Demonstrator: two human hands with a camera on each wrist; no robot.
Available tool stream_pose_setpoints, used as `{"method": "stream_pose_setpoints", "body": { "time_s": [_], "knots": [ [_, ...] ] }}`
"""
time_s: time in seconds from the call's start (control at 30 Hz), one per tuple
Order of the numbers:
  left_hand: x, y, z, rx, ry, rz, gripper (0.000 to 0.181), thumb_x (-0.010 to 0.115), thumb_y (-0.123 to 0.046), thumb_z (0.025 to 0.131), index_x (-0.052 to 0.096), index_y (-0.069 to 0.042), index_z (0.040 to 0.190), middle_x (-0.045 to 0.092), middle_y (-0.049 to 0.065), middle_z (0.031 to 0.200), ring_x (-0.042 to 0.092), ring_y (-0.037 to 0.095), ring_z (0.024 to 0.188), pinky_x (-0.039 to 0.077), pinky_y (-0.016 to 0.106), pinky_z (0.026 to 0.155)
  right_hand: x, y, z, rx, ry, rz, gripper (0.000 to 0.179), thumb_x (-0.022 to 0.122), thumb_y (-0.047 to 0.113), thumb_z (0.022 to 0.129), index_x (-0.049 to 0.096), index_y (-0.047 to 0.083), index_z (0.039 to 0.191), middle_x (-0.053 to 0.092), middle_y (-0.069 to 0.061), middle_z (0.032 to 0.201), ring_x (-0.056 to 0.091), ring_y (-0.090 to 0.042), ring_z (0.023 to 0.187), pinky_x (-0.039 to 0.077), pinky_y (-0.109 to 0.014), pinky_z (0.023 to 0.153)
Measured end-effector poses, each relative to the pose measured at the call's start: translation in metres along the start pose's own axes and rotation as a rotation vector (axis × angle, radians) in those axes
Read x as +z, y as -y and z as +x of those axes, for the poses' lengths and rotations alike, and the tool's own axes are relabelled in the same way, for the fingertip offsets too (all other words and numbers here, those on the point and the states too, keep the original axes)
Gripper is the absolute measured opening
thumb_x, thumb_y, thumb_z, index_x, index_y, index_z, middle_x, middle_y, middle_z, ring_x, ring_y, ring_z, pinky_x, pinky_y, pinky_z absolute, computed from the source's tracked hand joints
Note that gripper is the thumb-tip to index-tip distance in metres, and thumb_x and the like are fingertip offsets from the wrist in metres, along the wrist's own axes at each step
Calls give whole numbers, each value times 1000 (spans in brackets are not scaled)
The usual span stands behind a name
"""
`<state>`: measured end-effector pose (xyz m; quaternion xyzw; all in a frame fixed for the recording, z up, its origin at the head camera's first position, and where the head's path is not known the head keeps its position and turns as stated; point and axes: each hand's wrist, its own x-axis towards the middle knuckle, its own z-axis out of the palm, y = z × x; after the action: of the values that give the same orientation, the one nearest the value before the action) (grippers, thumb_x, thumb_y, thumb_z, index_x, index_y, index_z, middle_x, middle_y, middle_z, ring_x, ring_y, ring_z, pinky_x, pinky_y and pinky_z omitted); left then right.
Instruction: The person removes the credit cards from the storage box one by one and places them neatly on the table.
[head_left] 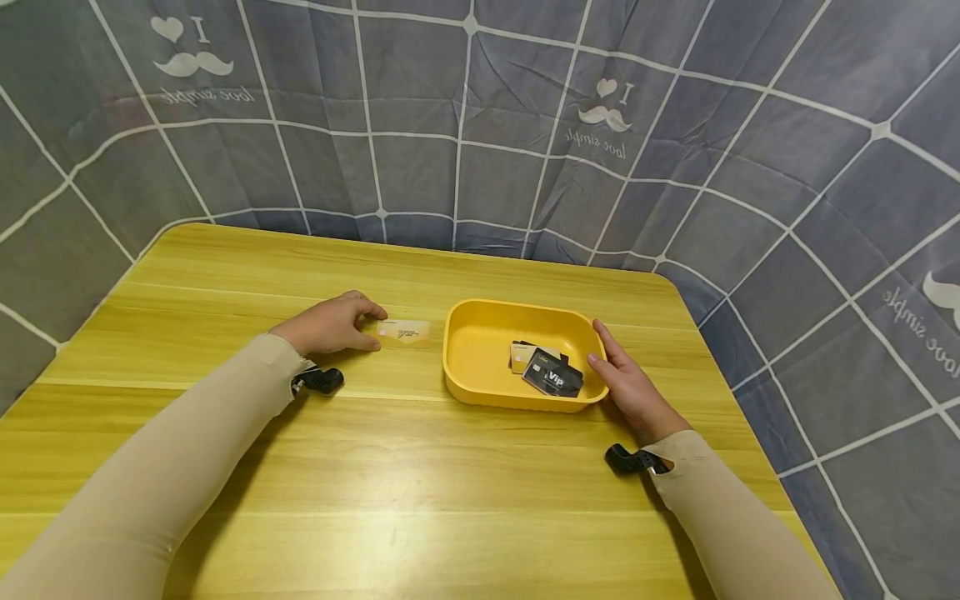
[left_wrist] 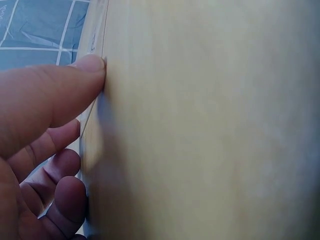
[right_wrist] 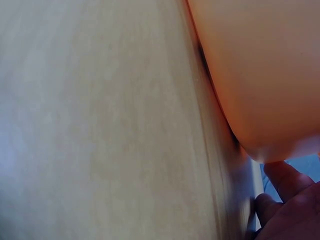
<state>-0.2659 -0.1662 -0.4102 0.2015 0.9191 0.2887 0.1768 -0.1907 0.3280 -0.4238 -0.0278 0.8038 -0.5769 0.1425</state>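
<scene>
Being so thin, the card [head_left: 405,333] could elude the left hand [head_left: 331,325], its pinch unclear; the right hand [head_left: 634,387] grips the box [head_left: 476,350].

A yellow wood-grain desk [head_left: 420,467] with rounded far corners shows a pale glare on its near part. Creased grey-blue fabric [head_left: 412,96] with white grid lines hangs behind it and along both sides, printed with white hearts [head_left: 167,29], white moustaches [head_left: 193,64] and mirrored "love simple" lettering [head_left: 207,95].
</scene>
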Motion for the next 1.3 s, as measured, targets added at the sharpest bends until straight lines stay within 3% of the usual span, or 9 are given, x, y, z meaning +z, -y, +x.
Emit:
{"method": "stream_pose_setpoints", "body": {
  "time_s": [0.47,0.7,1.03,1.17,1.3],
  "knots": [
    [-1,-6,-1,-1,-1,0,59,77,-31,97,59,-6,148,56,15,136,54,29,112,45,51,102,1,1,-2,0,-4,1,68,40,26,115,2,33,170,-6,3,178,3,-28,165,24,-47,125],
    [-1,-7,-2,-1,-2,10,59,77,-31,97,60,-5,147,56,15,134,53,29,109,45,50,100,2,-2,-1,-12,-6,11,68,40,25,115,2,29,171,-4,2,179,7,-29,165,30,-41,121],
    [1,-11,-5,-10,5,12,64,78,-35,96,57,-5,149,55,18,139,56,33,121,44,56,109,-2,-5,-4,-10,-2,-5,69,42,27,115,2,30,171,-3,2,179,8,-29,165,27,-45,123],
    [-3,-19,-6,-12,-29,0,68,77,-38,97,53,-6,152,54,20,142,56,37,128,42,59,113,-5,-6,-5,-14,3,-25,68,42,28,115,2,31,171,-2,2,179,10,-30,165,29,-45,122],
    [-7,-37,-5,28,-95,-34,66,74,-36,99,50,-7,154,54,21,143,59,35,117,47,55,105,-8,-8,-7,-22,6,-39,68,41,27,115,3,31,171,-2,1,179,10,-31,165,28,-47,123]
  ]
}}
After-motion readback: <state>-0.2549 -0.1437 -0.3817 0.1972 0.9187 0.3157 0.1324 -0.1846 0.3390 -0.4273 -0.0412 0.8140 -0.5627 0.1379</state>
